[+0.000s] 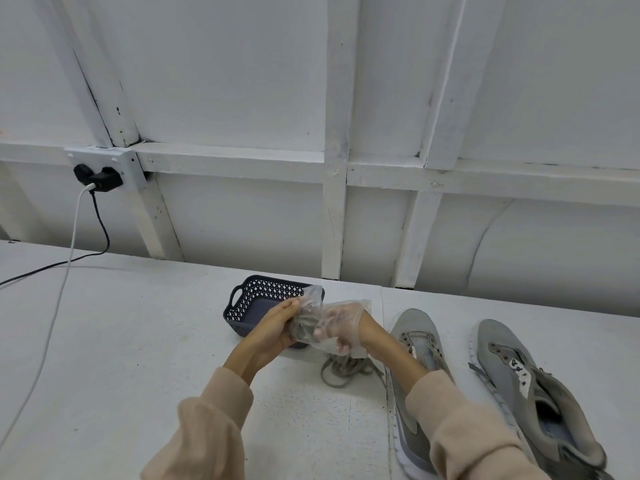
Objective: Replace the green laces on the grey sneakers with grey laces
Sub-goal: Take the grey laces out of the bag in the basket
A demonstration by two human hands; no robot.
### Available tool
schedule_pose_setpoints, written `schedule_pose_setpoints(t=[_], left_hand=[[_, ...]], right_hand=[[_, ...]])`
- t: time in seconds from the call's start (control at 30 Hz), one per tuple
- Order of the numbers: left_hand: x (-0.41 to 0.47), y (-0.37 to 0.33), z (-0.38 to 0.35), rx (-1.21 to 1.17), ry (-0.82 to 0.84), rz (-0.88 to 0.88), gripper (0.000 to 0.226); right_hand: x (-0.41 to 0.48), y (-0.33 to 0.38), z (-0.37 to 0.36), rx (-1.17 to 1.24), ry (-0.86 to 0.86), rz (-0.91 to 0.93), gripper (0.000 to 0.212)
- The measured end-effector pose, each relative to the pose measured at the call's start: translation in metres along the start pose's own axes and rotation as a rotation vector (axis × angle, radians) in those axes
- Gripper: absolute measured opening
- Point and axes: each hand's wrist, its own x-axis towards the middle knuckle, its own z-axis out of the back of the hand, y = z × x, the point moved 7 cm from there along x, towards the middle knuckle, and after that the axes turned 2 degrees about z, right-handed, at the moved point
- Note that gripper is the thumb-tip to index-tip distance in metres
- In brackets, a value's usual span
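Head view: hands (273, 329) (341, 327) grip bag (313, 296) of laces (306, 327) at basket's (239, 299) edge.

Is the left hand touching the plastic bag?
Touching. The head view shows the left hand gripping the bag, with its fingers curled round the bag's side and no gap between them.

No legible txt, brand or nos. anywhere in view. White tongue tab (518, 370) on the right-hand sneaker (502, 344) carries a few dark marks, but they're too blurred to read. Smaller tab (412, 351) on the other sneaker (415, 327) is likewise illegible, w/ dark specks only.
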Motion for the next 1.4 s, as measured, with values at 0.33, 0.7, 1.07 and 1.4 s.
schedule_pose_setpoints(t=[0.33,0.7,1.07,1.4], left_hand=[[0.013,-0.008,0.026,-0.049,-0.201,-0.018,0.027],[-0.008,-0.057,0.129,0.203,-0.939,-0.243,0.031],[0.0,-0.065,0.05,1.462,-0.674,-0.752,0.022],[0.055,0.001,0.053,1.594,-0.048,0.231,0.035]], right_hand=[[0.0,-0.012,0.035,0.375,-0.227,0.121,0.02],[-0.03,-0.046,0.061,0.651,-0.098,0.127,0.013],[-0.038,-0.039,0.004,0.36,0.141,0.049,0.029],[-0.043,-0.06,-0.03,0.193,0.192,-0.039,0.012]])
